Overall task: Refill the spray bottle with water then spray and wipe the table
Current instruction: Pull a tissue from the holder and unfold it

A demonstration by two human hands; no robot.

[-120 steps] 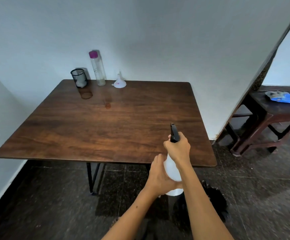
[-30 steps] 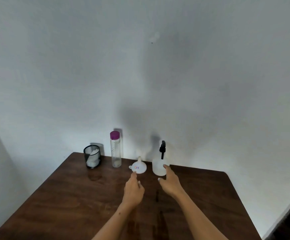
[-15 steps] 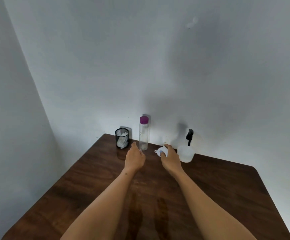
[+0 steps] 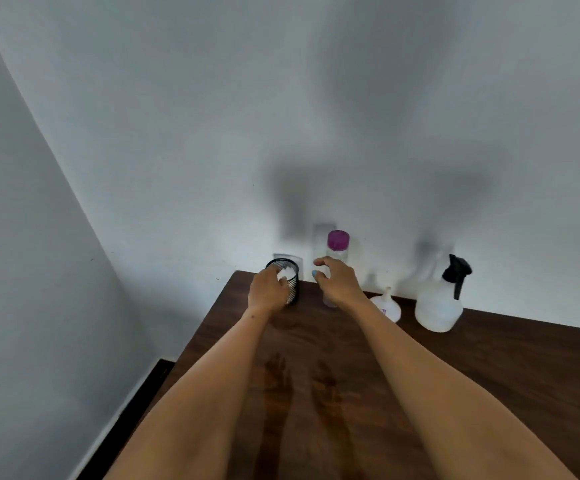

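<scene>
The spray bottle (image 4: 438, 306), cloudy white with a black trigger head, stood at the counter's (image 4: 489, 368) back edge by the grey wall. My left hand (image 4: 268, 289) curled on the mesh cup (image 4: 288, 282); my right hand's (image 4: 339, 280) grip hovered half-open before the water bottle (image 4: 337, 245).

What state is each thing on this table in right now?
Spray bottle: upright, black sprayer on, untouched.
Funnel: spout up, untouched.
Water bottle: upright, purple cap on.
Mesh cup: upright, holds something white.
Left hand: at the cup's rim.
Right hand: open, reaching for the water bottle.
</scene>
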